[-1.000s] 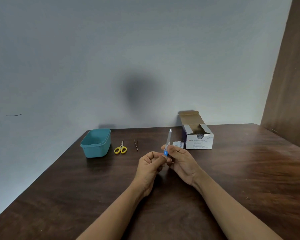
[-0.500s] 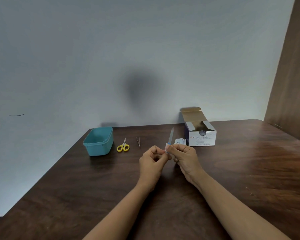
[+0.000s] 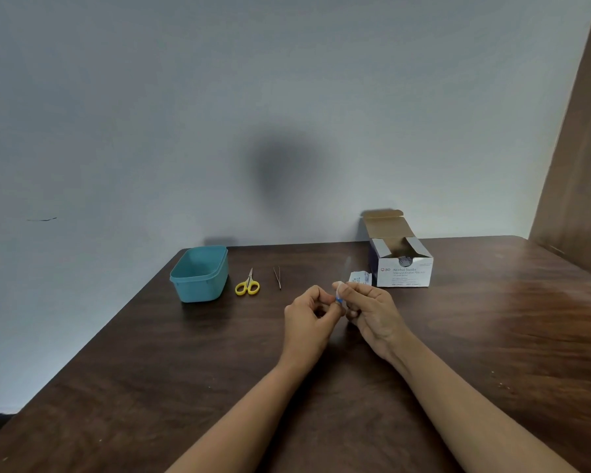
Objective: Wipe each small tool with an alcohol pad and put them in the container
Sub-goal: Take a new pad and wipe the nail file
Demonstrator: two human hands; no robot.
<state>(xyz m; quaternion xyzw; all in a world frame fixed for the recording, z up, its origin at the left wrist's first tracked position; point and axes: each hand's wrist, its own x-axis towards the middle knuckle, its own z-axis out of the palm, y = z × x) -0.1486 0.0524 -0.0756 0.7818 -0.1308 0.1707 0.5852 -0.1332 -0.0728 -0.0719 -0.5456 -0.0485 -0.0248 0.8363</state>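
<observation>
At the centre of the frame a nail file (image 3: 337, 299) with a blue handle is held between both hands above the table (image 3: 492, 336). The left hand (image 3: 309, 314) is curled, with its fingertips clamped on the handle. The right hand (image 3: 372, 310) is curled too, and a white pad (image 3: 339, 287) is pinched against the file. The blade is blurred. Just behind the right hand a torn wrapper (image 3: 359, 278) is seen beside an open box (image 3: 405, 273). Left of centre, tweezers (image 3: 277, 277), yellow scissors (image 3: 248, 285) and a teal container (image 3: 200, 273) are laid in a row, well apart from the hands.
</observation>
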